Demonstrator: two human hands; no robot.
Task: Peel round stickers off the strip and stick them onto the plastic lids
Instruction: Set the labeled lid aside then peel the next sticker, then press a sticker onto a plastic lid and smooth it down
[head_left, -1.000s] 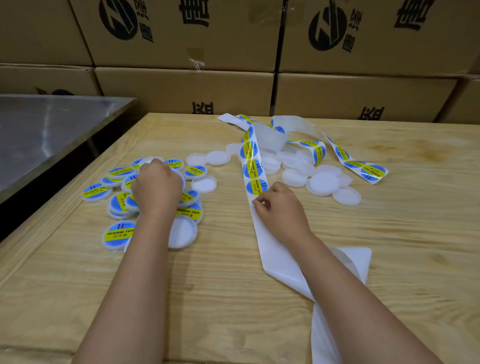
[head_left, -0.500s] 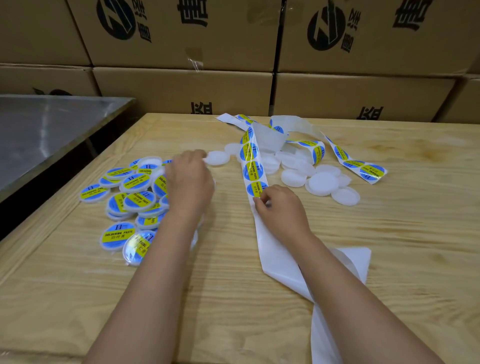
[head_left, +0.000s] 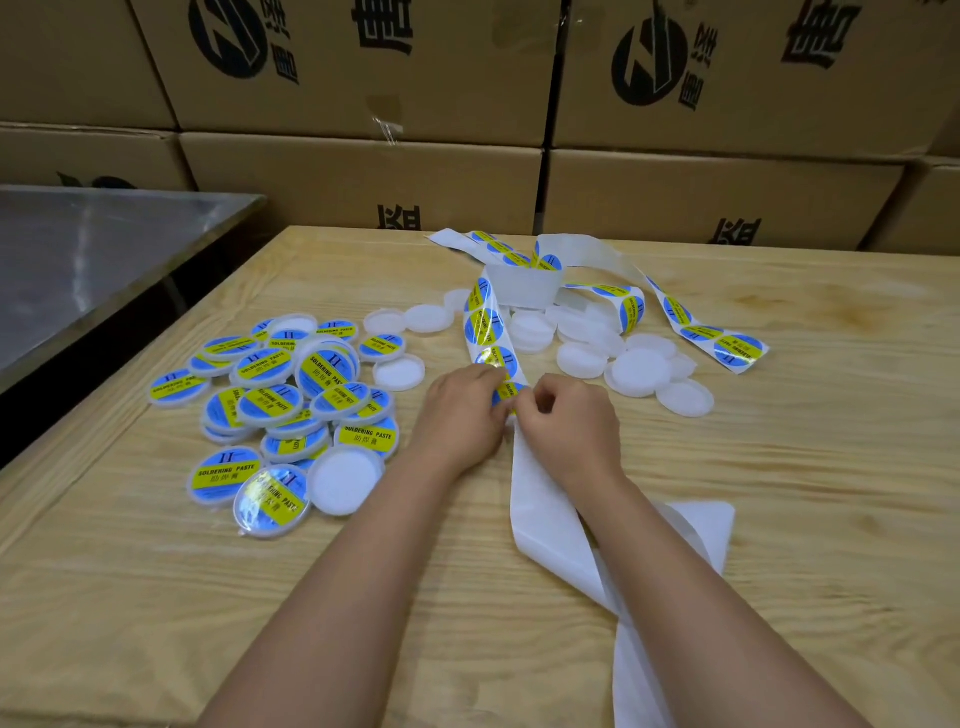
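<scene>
A long white backing strip (head_left: 545, 514) runs down the middle of the wooden table (head_left: 779, 467), carrying round blue-and-yellow stickers (head_left: 484, 326) on its far part. My left hand (head_left: 460, 415) and my right hand (head_left: 566, 423) meet at the nearest sticker (head_left: 508, 391) on the strip. Both hands pinch there, the right on the strip, the left at the sticker's edge. A heap of stickered lids (head_left: 275, 395) lies to the left. Plain white lids (head_left: 636, 371) lie to the right of the strip.
Two plain lids (head_left: 399, 373) sit between the heap and the strip, another (head_left: 345, 480) at the heap's near edge. Stacked cardboard boxes (head_left: 363, 176) wall the far side. A steel table (head_left: 93, 260) stands to the left across a dark gap.
My left hand left the stickered heap and travelled right to the strip, now meeting my right hand at the nearest sticker. The right hand stayed on the strip.
</scene>
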